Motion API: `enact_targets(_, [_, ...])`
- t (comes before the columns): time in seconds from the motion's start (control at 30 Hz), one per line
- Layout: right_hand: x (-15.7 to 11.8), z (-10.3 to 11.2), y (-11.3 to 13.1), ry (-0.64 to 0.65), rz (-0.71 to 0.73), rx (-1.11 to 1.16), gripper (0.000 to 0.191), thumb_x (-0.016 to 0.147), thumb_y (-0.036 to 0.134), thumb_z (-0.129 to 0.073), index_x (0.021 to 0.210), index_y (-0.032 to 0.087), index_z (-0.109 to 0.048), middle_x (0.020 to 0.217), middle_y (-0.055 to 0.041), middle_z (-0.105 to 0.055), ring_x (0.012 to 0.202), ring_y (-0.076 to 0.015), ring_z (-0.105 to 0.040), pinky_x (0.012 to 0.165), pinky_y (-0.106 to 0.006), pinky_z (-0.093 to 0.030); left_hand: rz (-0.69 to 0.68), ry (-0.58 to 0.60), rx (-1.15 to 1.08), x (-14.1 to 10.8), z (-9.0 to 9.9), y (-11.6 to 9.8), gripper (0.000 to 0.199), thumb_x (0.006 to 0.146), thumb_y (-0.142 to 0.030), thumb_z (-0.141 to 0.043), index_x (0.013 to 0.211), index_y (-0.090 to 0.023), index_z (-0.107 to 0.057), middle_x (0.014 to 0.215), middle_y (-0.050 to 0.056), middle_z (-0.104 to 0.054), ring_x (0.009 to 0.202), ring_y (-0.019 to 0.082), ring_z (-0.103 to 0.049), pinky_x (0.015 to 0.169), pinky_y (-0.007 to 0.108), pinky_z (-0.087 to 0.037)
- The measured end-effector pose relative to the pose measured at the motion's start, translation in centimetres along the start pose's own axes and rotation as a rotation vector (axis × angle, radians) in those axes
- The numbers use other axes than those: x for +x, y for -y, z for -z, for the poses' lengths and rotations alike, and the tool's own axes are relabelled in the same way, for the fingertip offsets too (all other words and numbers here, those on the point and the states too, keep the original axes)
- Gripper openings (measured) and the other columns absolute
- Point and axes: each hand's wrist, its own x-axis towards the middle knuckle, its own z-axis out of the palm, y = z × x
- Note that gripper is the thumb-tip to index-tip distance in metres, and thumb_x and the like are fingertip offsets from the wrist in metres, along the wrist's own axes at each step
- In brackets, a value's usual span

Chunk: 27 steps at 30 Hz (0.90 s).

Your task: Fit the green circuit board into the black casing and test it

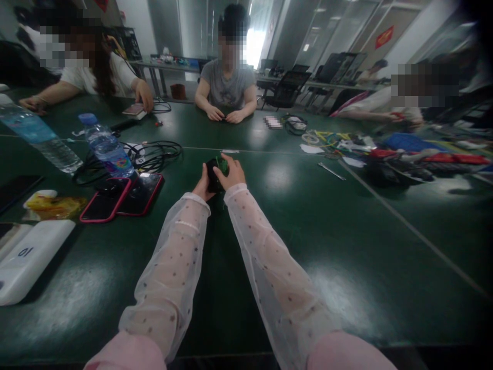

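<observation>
Over the middle of the dark green table (292, 221), both my hands are together at a small black object (212, 177). It has a thin green part (222, 164) on its upper right side, and its exact kind does not show. My left hand (202, 186) wraps the black object from the left and below. My right hand (233, 172) reaches in from the right, fingers bent round the green part with thumb and fingertips touching it. Part of the object is hidden behind my fingers.
At left lie two red-edged phones (140, 195), a white power bank (36, 257), black cables (162, 154) and two water bottles (106, 146). Rightward are a small metal tool (332, 171), cables and a dark pile with red (408, 164). Several people sit around the table.
</observation>
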Motion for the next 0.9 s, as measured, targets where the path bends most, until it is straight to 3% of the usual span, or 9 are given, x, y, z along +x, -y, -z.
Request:
enact_targets(0.17, [1.2, -0.5, -2.0, -0.073, -0.046, 0.246, 0.034, 0.084, 0.043, -0.055, 0.113, 0.025, -0.061, 0.095, -0.0048, -0.059, 0.080, -0.0161, -0.058, 0.088, -0.038, -0.050, -0.037, -0.047, -0.042, -0.3, -0.3, -0.1, 0.069, 0.085, -0.069, -0.032, 0.119, -0.015, -0.059, 0.096, 0.012, -0.069, 0.093, 0.024, -0.065, 0.087, 0.035, -0.048])
enact_targets(0.3, [1.9, -1.1, -4.1, -0.074, -0.193, 0.457, 0.029, 0.085, 0.042, -0.054, 0.108, 0.026, -0.062, 0.078, 0.0012, -0.059, 0.066, -0.0115, -0.055, 0.080, -0.036, -0.052, -0.009, -0.117, -0.242, -0.7, 0.3, -0.6, 0.058, 0.088, -0.062, -0.038, 0.116, -0.016, -0.058, 0.080, 0.008, -0.067, 0.074, 0.020, -0.064, 0.071, 0.032, -0.050])
enact_targets(0.43, [1.9, -1.6, -5.0, -0.046, -0.243, 0.567, 0.024, 0.085, 0.038, -0.056, 0.106, 0.027, -0.062, 0.076, 0.0036, -0.059, 0.060, -0.0088, -0.055, 0.076, -0.033, -0.053, 0.016, -0.105, -0.407, -1.4, 0.5, -1.2, 0.052, 0.091, -0.056, -0.035, 0.114, -0.014, -0.056, 0.077, 0.007, -0.065, 0.068, 0.018, -0.063, 0.062, 0.029, -0.050])
enact_targets(0.57, [1.5, -1.9, -4.7, -0.035, -0.261, 0.525, 0.024, 0.085, 0.037, -0.055, 0.105, 0.028, -0.062, 0.077, 0.0033, -0.059, 0.062, -0.0098, -0.056, 0.076, -0.034, -0.053, 0.013, -0.178, -0.312, -1.1, 0.6, -1.1, 0.052, 0.089, -0.060, -0.038, 0.113, -0.017, -0.056, 0.078, 0.006, -0.066, 0.069, 0.019, -0.064, 0.063, 0.031, -0.050])
enact_targets(0.67, [1.2, -1.9, -4.1, -0.003, -0.204, 0.515, 0.027, 0.083, 0.039, -0.057, 0.106, 0.027, -0.062, 0.076, 0.0027, -0.059, 0.065, -0.0116, -0.056, 0.075, -0.034, -0.053, -0.019, -0.152, -0.212, -0.4, 0.7, -0.7, 0.059, 0.087, -0.064, -0.035, 0.113, -0.017, -0.059, 0.078, 0.007, -0.067, 0.070, 0.019, -0.064, 0.066, 0.031, -0.050])
enact_targets(0.8, [0.9, -2.1, -3.6, -0.020, -0.071, 0.425, 0.028, 0.080, 0.042, -0.061, 0.102, 0.026, -0.063, 0.080, 0.0004, -0.058, 0.071, -0.0139, -0.055, 0.080, -0.035, -0.051, -0.030, -0.074, -0.045, 0.2, 0.3, -0.2, 0.070, 0.085, -0.070, -0.030, 0.117, -0.015, -0.060, 0.091, 0.011, -0.069, 0.089, 0.023, -0.065, 0.080, 0.034, -0.049])
enact_targets(0.9, [0.9, -2.3, -3.5, -0.062, -0.029, 0.316, 0.030, 0.080, 0.040, -0.061, 0.105, 0.024, -0.062, 0.095, -0.0048, -0.058, 0.083, -0.0173, -0.056, 0.086, -0.039, -0.050, -0.023, -0.089, 0.039, 0.4, 0.2, -0.1, 0.074, 0.083, -0.072, -0.029, 0.121, -0.015, -0.058, 0.101, 0.013, -0.069, 0.101, 0.025, -0.063, 0.088, 0.036, -0.047])
